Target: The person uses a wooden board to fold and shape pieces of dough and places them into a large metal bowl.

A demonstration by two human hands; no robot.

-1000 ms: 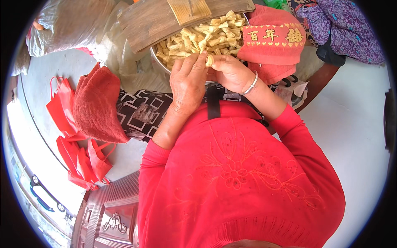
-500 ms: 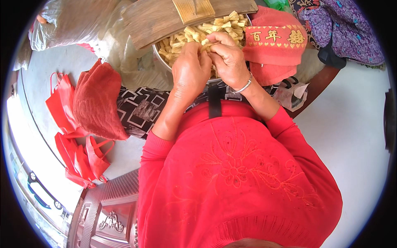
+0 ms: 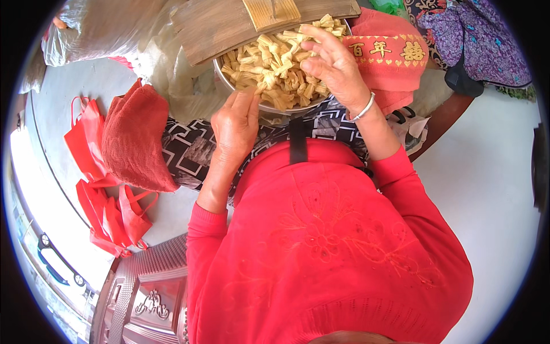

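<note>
My left hand (image 3: 236, 121) is at the near left rim of a round metal basin (image 3: 224, 80). Its thumb and fingers pinch the end of a pale yellow tofu skin knot (image 3: 268, 79), which lies over the heap. Many similar knotted strips (image 3: 293, 92) fill the basin. On the right, my right hand (image 3: 338, 71) hovers over the heap, its fingers apart and nothing visible in them. A silver bangle (image 3: 365, 107) circles that wrist. The basin rests by my lap, and its far part is hidden under a wooden board (image 3: 217, 28).
A small wood block (image 3: 272, 12) lies on the board. Red towels (image 3: 134, 137) drape my left knee, and a patterned red towel (image 3: 384, 57) covers the right one. Plastic bags (image 3: 103, 31) stand at far left. Red bags (image 3: 86, 140) lie on the floor near a carved dark door (image 3: 154, 304).
My hands were together over the basin and are now apart. The left has drawn back toward me with a knot; the right has moved right and opened.
</note>
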